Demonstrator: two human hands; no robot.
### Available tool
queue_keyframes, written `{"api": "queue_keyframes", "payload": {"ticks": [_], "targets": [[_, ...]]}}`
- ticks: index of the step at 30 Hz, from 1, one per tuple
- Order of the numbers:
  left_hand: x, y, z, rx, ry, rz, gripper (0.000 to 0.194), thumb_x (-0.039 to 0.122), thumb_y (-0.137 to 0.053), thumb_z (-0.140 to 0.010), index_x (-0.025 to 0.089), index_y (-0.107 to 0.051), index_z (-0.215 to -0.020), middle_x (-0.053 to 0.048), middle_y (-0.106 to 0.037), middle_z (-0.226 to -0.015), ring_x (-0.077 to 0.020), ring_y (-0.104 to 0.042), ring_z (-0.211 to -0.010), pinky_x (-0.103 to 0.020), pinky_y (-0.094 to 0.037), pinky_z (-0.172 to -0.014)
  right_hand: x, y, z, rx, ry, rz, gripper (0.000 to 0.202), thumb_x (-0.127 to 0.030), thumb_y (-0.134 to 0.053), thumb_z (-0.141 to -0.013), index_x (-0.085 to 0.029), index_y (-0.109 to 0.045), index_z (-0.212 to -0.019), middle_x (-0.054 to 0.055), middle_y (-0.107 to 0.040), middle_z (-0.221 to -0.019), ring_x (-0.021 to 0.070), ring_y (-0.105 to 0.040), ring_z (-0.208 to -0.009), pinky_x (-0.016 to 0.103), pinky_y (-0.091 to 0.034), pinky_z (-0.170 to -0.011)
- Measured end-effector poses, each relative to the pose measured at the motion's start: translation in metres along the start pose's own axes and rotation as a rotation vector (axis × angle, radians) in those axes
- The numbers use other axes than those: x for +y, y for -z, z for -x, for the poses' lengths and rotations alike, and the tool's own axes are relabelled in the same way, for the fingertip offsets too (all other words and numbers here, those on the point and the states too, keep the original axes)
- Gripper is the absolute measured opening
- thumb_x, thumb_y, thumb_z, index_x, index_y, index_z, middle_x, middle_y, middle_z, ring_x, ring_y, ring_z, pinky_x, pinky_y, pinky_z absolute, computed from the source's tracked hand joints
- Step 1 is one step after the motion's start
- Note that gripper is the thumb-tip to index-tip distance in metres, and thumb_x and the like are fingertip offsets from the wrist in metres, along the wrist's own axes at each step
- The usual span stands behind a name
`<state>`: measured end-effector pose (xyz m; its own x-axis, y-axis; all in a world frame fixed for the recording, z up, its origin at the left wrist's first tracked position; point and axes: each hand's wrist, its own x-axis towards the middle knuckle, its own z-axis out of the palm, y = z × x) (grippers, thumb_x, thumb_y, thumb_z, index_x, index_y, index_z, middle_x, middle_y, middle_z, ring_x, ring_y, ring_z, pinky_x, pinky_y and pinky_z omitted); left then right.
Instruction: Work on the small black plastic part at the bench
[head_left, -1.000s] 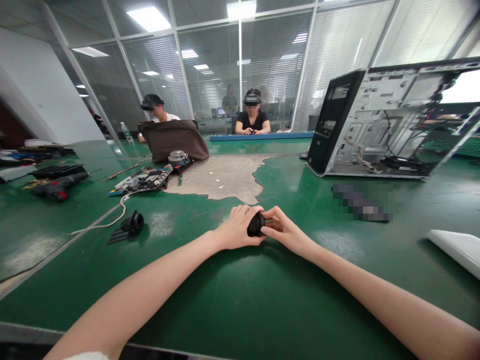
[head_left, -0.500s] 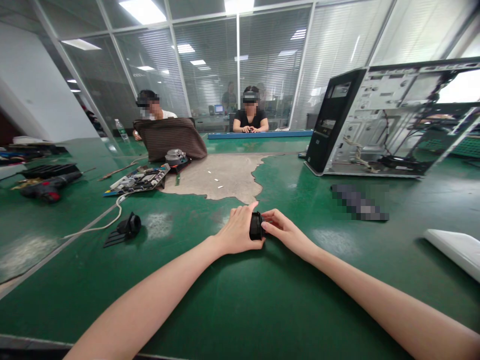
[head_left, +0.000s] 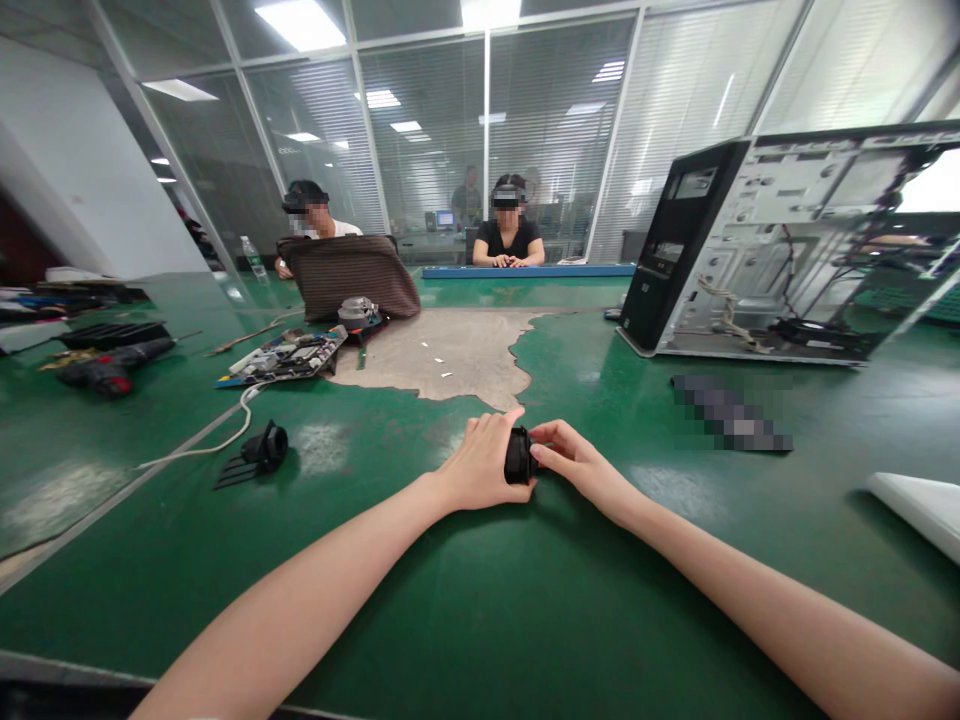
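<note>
A small black part point(head_left: 518, 456) is held between my two hands, low over the green table. My left hand point(head_left: 480, 462) wraps round its left side, with the thumb below and the fingers above. On its right side, my right hand point(head_left: 564, 452) pinches the part with thumb and fingertips. Left of my hands, another black part point(head_left: 259, 452) with a round end and thin prongs lies on the table.
The green table point(head_left: 420, 620) carries a circuit board point(head_left: 289, 358), a drill point(head_left: 112, 368), a brown bag point(head_left: 352, 275), an open computer case point(head_left: 675, 250), a blurred dark object point(head_left: 731, 415) and a white object point(head_left: 919, 510). Two people sit across it.
The whole view has shifted slightly, so most things appear a little further right. Both hands keep their hold on the black part, with hardly any change in grip.
</note>
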<state>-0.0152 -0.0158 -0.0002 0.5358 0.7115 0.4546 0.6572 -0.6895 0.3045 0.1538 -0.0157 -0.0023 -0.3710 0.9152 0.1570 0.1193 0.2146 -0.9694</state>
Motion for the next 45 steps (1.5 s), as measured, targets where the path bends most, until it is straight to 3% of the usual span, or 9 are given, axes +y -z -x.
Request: {"api": "queue_keyframes", "payload": {"ticks": [6,14,22,30,39,45], "targets": [[0.000,0.000,0.000,-0.007,0.025,0.020,0.078,0.035,-0.062,-0.059,0.018,-0.021,-0.123,-0.010,-0.047,-0.107,-0.0278,-0.043,-0.099,-0.042,-0.030,-0.084,-0.004,0.004,0.006,-0.148,0.028,-0.094,0.027,-0.033,-0.061,-0.071,-0.023,-0.042,-0.089,0.001,-0.055,-0.092,0.0152,-0.055,-0.087,0.034,-0.044,-0.080],[0.000,-0.001,-0.001,-0.001,0.011,0.006,0.078,0.036,-0.062,-0.059,0.017,-0.021,-0.123,-0.011,-0.046,-0.109,-0.0276,-0.044,-0.099,-0.042,-0.031,-0.084,-0.001,0.000,0.000,0.010,0.020,-0.014,0.019,-0.037,-0.053,-0.075,-0.021,-0.045,-0.082,0.000,-0.054,-0.082,0.0138,-0.054,-0.076,0.032,-0.044,-0.073],[-0.001,0.000,-0.001,-0.005,0.001,0.002,0.079,0.035,-0.062,-0.058,0.017,-0.022,-0.123,-0.011,-0.046,-0.109,-0.0275,-0.044,-0.098,-0.042,-0.031,-0.084,-0.002,0.006,0.005,-0.181,0.038,-0.135,0.031,-0.030,-0.062,-0.070,-0.023,-0.042,-0.091,0.000,-0.054,-0.091,0.0143,-0.055,-0.084,0.033,-0.044,-0.079],[-0.001,-0.003,-0.001,0.009,0.012,0.005,0.077,0.035,-0.061,-0.059,0.017,-0.022,-0.123,-0.010,-0.046,-0.109,-0.0272,-0.043,-0.099,-0.042,-0.031,-0.084,0.002,0.001,-0.002,-0.024,0.037,-0.040,0.019,-0.036,-0.054,-0.076,-0.021,-0.044,-0.083,-0.001,-0.054,-0.083,0.0139,-0.054,-0.078,0.031,-0.044,-0.074],[-0.001,-0.002,-0.001,-0.006,0.002,-0.015,0.081,0.034,-0.062,-0.057,0.016,-0.022,-0.124,-0.011,-0.045,-0.110,-0.0269,-0.043,-0.099,-0.041,-0.030,-0.085,0.000,0.005,0.007,-0.206,0.082,-0.113,0.030,-0.027,-0.060,-0.072,-0.023,-0.041,-0.094,0.001,-0.052,-0.094,0.0141,-0.054,-0.088,0.032,-0.043,-0.081],[0.000,-0.002,-0.001,0.014,0.015,-0.022,0.077,0.035,-0.061,-0.059,0.016,-0.022,-0.123,-0.010,-0.046,-0.108,-0.0267,-0.044,-0.099,-0.041,-0.030,-0.085,0.000,0.000,0.004,-0.109,0.088,-0.097,0.016,-0.034,-0.051,-0.078,-0.021,-0.043,-0.084,-0.001,-0.052,-0.085,0.0128,-0.054,-0.079,0.030,-0.044,-0.074]]}}
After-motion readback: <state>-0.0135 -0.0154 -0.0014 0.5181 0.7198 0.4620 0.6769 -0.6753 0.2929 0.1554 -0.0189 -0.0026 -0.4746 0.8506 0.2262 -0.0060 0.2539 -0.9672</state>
